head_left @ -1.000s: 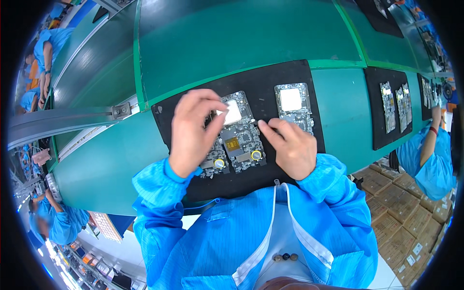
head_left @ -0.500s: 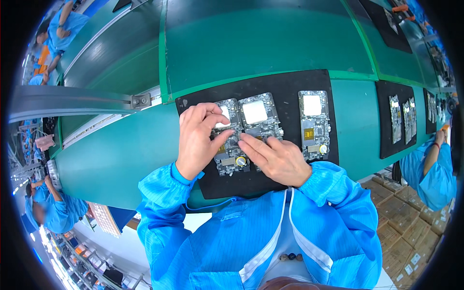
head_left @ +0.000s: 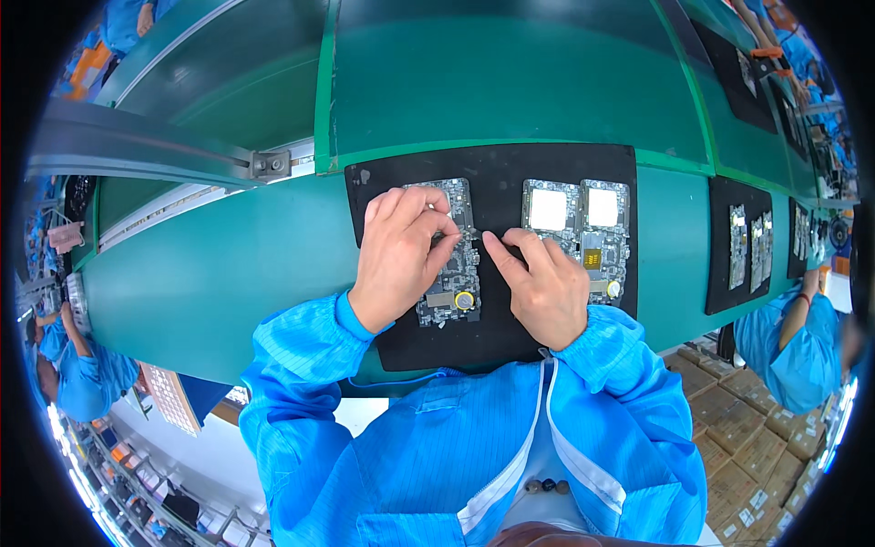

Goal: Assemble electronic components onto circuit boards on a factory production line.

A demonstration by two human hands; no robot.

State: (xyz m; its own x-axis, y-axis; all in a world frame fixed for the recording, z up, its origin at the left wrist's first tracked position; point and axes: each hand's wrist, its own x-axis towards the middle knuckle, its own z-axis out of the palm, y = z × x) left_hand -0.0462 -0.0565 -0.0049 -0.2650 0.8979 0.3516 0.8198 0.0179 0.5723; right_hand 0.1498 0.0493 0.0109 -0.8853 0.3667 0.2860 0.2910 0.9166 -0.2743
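Note:
Three circuit boards lie on a black mat (head_left: 503, 333). My left hand (head_left: 401, 251) is over the upper part of the left board (head_left: 447, 273), covering much of it. Its thumb and index fingertips are pinched together; anything between them is too small to make out. My right hand (head_left: 550, 287) rests palm down between the boards, fingers partly bent and apart, holding nothing visible. Its foremost fingertip is close to the left board's right edge. This hand hides the lower part of the middle board (head_left: 565, 221). Beside that lies the right board (head_left: 607, 255), with a white square and a yellow-rimmed coin cell.
A green bench (head_left: 228, 283) spreads around the mat, with a raised green edge behind. A metal beam (head_left: 164, 150) crosses at the left. Another black mat with boards (head_left: 740, 242) lies to the right. Co-workers in blue sit at both sides; cardboard boxes (head_left: 738, 428) stand at lower right.
The middle board has moved right, from beside the left board to beside the right one. My right hand has shifted right, off the boards' middle. My left hand stays over the left board.

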